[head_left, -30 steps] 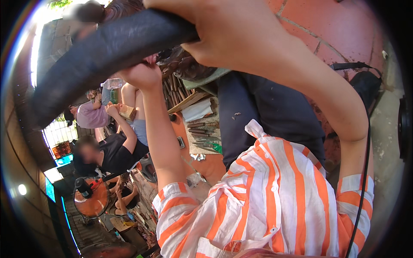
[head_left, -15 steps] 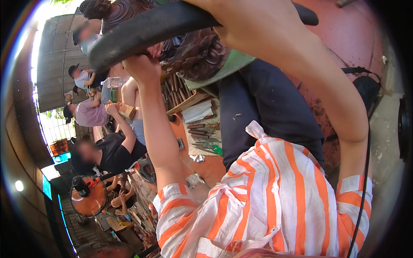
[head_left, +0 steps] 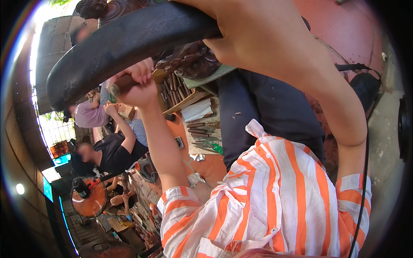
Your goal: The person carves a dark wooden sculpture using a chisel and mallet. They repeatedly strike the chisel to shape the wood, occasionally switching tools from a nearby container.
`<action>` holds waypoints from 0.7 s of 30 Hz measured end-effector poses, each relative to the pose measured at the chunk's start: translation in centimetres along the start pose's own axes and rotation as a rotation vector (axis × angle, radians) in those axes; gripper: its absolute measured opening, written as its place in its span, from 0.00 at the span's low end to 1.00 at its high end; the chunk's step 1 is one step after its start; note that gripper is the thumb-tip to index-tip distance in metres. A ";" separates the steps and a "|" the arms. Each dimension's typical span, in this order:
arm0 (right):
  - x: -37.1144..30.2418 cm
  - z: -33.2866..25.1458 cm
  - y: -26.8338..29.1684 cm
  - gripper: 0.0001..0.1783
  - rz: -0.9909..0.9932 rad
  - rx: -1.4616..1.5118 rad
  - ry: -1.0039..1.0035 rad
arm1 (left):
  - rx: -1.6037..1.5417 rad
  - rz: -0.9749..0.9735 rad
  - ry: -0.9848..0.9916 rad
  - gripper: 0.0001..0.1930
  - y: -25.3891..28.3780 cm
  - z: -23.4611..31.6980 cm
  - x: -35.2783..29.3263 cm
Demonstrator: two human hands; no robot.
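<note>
My left hand is wrapped round the brown wooden handle of a chisel, its butt end pointing left; the blade is out of sight. My right hand grips a long, dark, curved wooden mallet, which reaches across the top of the view and hangs just above the left hand, apart from the handle. Beneath and behind the mallet lies a dark brown carved wooden figure with swirling relief. At the upper left a carved head with curled hair shows; the mallet hides much of the carving.
Several chisels stand in a wooden box beside my legs. More tools lie on a mat with white paper. A phone is on the orange floor. Co-workers sit at left near a fan. A black bag rests right.
The mallet has swung left and looks larger. My left hand has moved a little left and down, and the butt of the chisel handle has come into sight.
</note>
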State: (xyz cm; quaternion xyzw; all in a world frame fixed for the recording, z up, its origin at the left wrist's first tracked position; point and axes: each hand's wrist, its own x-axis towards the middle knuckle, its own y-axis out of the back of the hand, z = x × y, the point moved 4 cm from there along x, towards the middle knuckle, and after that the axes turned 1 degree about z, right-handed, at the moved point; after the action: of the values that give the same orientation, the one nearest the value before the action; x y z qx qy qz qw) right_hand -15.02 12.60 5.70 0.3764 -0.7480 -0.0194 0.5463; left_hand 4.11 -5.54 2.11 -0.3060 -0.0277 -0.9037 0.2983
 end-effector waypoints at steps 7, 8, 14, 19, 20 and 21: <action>-0.3 0.0 0.2 0.13 -0.027 -0.016 -0.019 | 0.087 0.105 -0.035 0.28 0.4 -2.6 0.1; -0.3 0.0 0.2 0.13 -0.034 -0.008 -0.025 | 0.067 0.102 -0.034 0.28 0.8 -2.8 0.2; -0.4 0.3 -0.1 0.14 -0.025 0.127 -0.052 | 0.103 0.201 -0.054 0.23 1.6 -3.5 0.5; -0.3 1.1 -2.0 0.12 -0.034 -0.010 -0.038 | 0.389 0.065 -0.167 0.19 3.4 -3.5 0.9; -0.2 1.3 -2.4 0.12 -0.054 -0.079 -0.018 | 0.791 0.073 -0.283 0.18 4.4 -3.5 0.5; -0.3 1.6 -2.5 0.12 -0.046 -0.075 -0.017 | 0.797 0.076 -0.273 0.18 3.8 -3.5 0.8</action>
State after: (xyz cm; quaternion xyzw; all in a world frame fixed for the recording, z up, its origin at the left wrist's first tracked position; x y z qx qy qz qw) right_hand -14.90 10.33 3.74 0.3728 -0.7426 -0.0632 0.5529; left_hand 3.83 -9.91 -0.79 -0.2845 -0.4032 -0.7617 0.4199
